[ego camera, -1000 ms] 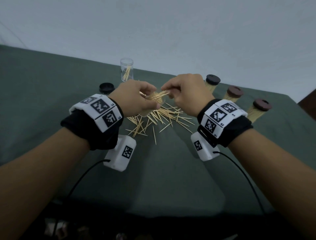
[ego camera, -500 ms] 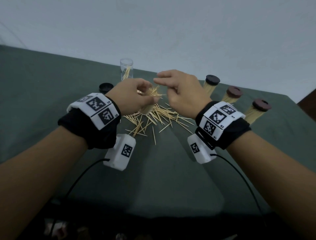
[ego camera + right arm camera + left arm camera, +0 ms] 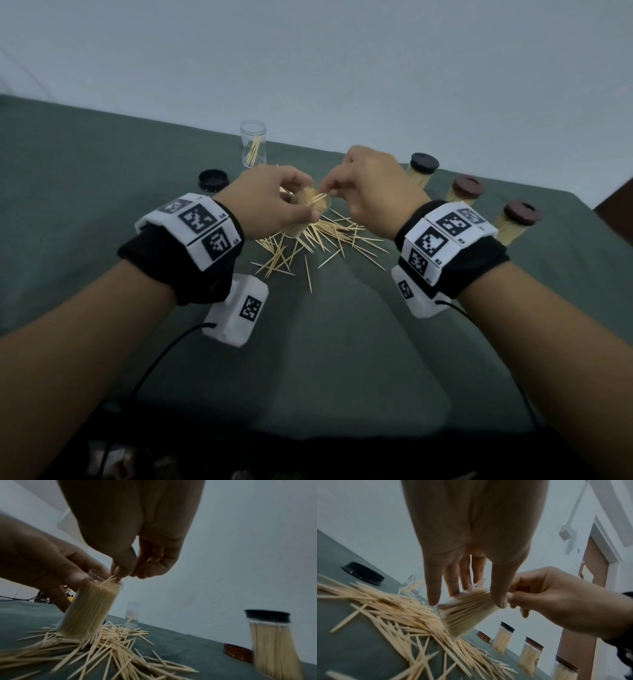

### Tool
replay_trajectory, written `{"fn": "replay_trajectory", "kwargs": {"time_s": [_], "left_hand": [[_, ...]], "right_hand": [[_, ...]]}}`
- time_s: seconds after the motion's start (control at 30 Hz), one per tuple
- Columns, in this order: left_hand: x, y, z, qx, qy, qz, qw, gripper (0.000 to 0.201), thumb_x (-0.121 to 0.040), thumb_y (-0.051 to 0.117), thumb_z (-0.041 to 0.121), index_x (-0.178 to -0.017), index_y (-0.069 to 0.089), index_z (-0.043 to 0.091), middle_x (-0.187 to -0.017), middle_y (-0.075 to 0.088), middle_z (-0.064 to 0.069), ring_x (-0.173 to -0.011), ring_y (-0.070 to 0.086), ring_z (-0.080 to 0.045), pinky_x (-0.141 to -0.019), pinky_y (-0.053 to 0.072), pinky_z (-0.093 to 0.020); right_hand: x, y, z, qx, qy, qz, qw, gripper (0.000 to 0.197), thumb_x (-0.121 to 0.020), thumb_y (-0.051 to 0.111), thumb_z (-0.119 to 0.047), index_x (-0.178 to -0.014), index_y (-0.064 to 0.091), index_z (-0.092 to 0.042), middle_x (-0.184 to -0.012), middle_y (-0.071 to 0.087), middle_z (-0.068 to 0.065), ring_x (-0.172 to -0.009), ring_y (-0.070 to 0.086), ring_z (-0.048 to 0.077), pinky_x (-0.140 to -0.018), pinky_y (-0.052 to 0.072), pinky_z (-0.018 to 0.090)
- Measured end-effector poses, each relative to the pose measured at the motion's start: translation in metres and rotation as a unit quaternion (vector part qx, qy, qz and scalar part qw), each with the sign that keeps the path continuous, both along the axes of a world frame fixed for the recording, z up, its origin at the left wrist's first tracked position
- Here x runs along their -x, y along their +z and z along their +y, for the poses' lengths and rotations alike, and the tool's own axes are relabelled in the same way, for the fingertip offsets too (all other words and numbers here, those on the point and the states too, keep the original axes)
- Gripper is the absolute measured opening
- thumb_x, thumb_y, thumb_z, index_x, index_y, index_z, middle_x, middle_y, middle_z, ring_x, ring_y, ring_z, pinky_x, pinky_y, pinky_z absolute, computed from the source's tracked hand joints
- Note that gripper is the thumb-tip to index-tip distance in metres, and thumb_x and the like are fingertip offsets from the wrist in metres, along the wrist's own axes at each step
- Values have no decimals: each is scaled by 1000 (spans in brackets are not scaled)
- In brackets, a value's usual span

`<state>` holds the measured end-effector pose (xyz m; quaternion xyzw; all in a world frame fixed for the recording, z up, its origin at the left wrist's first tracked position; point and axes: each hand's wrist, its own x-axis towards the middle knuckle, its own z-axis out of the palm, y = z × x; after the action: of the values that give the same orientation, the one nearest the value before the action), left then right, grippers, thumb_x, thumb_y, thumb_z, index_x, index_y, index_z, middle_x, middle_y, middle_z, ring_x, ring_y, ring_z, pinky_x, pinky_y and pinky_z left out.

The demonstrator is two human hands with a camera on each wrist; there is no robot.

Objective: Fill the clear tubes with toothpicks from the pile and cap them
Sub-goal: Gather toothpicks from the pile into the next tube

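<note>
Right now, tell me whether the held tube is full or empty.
Nearly full: the tube in the left hand is packed with toothpicks to its uncapped rim.

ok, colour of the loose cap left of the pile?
Black loose cap; clearest in the head view.

Pale tan toothpicks (image 3: 308, 240) (black-checkered white wristbands (image 3: 198, 226)) on dull-green cloth (image 3: 325, 342)

Dim room, plain pale wall

A green-grey cloth (image 3: 342, 342) covers the table; behind it a bare whitish wall (image 3: 342, 68), and what may be a brown door (image 3: 594, 568) in a white frame.
</note>
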<state>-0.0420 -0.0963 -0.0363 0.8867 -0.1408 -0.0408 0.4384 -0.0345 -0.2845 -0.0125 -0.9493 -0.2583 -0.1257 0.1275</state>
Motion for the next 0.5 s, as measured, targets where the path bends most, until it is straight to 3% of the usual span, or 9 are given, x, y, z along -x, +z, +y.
{"fn": "replay_trajectory", "kwargs": {"time_s": [0.13,0.2,0.27,0.3,0.4,0.5], "left_hand": [[2,-1,-4,14,-17,4,1000,45,-76,81,36,-118,64,31,-108,66,11,-94,67,-6,-90,56,-35],[1,-1,-3,22,-7,-2,1000,46,-77,80,34,-120,64,29,-109,67,9,-94,67,-6,-88,55,-32],[0,-1,0,32,3,-4,999,47,-78,80,33,-121,63,26,-111,66,9,-96,67,-5,-88,55,-30],[-1,-1,2,40,7,0,999,47,-78,80,33,-122,63,26,-111,66,9,-98,67,-5,-88,54,-30],[-3,-1,6,70,16,11,997,49,-79,79,30,-124,61,23,-112,66,9,-101,66,-4,-91,53,-31],[-4,0,7,76,10,8,997,52,-78,79,30,-126,59,22,-112,66,10,-102,65,-2,-93,51,-28]], "right_hand": [[3,-4,5,-19,15,-22,999,27,-86,65,-7,-104,76,-24,-86,57,5,-82,57,26,-70,44,32],[7,-4,8,-35,20,-14,999,37,-85,62,-1,-111,73,-25,-86,69,4,-82,63,21,-74,48,32],[9,-4,9,-72,16,-3,997,42,-85,60,2,-115,71,-25,-94,74,0,-90,65,14,-78,47,18],[9,-5,9,-80,16,-13,997,42,-84,59,3,-114,72,-25,-98,73,-1,-93,64,15,-79,45,16],[7,-6,7,-45,14,-23,999,50,-81,53,5,-115,71,-27,-114,61,2,-106,52,23,-86,45,36],[9,-9,6,22,21,40,999,64,-82,49,6,-127,61,-38,-139,48,3,-126,41,24,-99,41,41]]}}
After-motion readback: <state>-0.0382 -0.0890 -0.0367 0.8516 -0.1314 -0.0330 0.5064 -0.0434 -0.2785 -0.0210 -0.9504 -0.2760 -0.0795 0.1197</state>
